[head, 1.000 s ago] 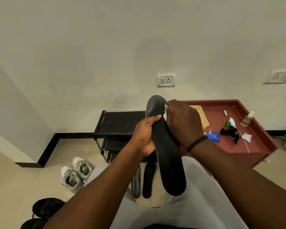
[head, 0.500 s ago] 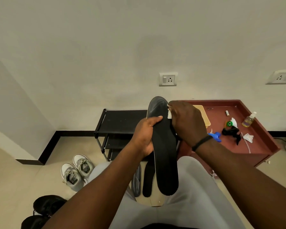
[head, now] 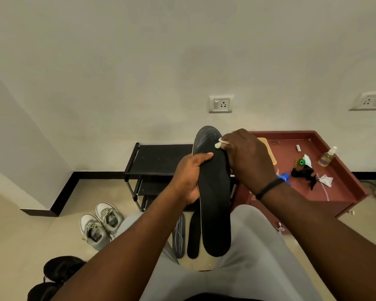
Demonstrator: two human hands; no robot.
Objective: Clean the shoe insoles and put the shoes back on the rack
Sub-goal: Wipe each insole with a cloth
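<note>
A long black insole (head: 215,192) stands up in front of the person's knees. The left hand (head: 189,177) grips its side, thumb across the front. The right hand (head: 248,157) pinches a small white wipe (head: 219,144) against its top end. Two more insoles (head: 186,235) lie on the floor below. Behind is a black shoe rack (head: 159,159), with grey sneakers (head: 100,224) beside it.

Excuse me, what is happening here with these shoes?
A seated person is cleaning a long black shoe insole. The left hand grips its side edge and holds it upright, while the right hand pinches a small white wipe against its upper part. Two more dark insoles lie on the floor below. A pair of grey sneakers and a pair of black shoes wait on the floor, not yet on the black rack.
</note>
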